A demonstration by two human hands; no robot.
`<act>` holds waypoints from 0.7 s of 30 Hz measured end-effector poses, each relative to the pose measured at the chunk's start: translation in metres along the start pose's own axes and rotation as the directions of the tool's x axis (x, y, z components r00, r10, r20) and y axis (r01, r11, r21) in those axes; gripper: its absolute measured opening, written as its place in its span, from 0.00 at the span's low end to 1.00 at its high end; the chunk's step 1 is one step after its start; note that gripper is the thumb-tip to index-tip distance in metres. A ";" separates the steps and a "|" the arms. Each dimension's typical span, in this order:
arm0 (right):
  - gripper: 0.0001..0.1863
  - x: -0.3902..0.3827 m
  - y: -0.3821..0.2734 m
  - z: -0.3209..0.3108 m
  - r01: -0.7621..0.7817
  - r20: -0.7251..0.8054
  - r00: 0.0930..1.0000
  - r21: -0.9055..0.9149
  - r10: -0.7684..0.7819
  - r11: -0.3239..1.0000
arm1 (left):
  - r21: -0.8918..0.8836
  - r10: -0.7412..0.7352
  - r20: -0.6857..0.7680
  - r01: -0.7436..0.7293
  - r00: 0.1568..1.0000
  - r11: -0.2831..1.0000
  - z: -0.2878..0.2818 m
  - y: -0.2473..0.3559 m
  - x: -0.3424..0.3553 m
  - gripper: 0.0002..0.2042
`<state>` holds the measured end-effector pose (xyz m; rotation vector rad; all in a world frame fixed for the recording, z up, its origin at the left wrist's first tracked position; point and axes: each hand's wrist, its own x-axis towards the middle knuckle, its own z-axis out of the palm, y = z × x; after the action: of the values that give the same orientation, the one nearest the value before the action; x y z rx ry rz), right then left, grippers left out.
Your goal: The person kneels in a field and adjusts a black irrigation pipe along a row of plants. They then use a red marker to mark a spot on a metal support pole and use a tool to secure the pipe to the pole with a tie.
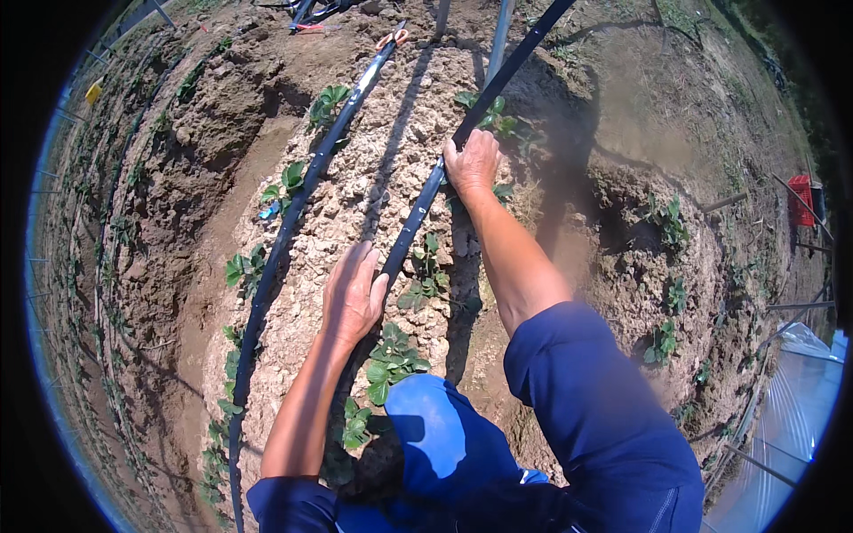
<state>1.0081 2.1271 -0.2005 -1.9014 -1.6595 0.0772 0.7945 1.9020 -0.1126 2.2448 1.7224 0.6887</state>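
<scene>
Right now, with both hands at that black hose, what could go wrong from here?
The long black plastic hose runs close beside low, green leafy plants; a sideways drag could bruise leaves.

The bare right hand's grip holds it, but the bare left hand merely lies alongside, fingers extended; the hose might shift if the right slips.

Orange-handled scissors lie near the other black hose's far end and might nick it.

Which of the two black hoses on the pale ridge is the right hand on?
The hose on the right: the right hand holds it, while the left-side hose lies untouched.
</scene>
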 end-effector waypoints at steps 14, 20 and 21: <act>0.20 -0.006 -0.002 -0.008 -0.022 0.097 0.995 -0.077 0.030 0.997 | -0.017 0.067 0.241 -0.065 0.968 0.998 0.082 -0.010 0.073 0.35; 0.21 0.001 -0.003 -0.013 -0.044 0.153 0.986 -0.118 0.062 0.992 | 0.019 0.063 0.286 -0.072 0.956 0.997 0.086 -0.011 0.077 0.35; 0.21 0.002 -0.002 -0.011 -0.039 0.158 0.986 -0.124 0.058 0.992 | 0.011 0.065 0.293 -0.071 0.954 0.997 0.086 -0.011 0.077 0.35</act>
<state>1.0116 2.1247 -0.1897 -2.0741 -1.7591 0.1586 0.8430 1.9873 -0.1740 2.2929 1.5230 0.3282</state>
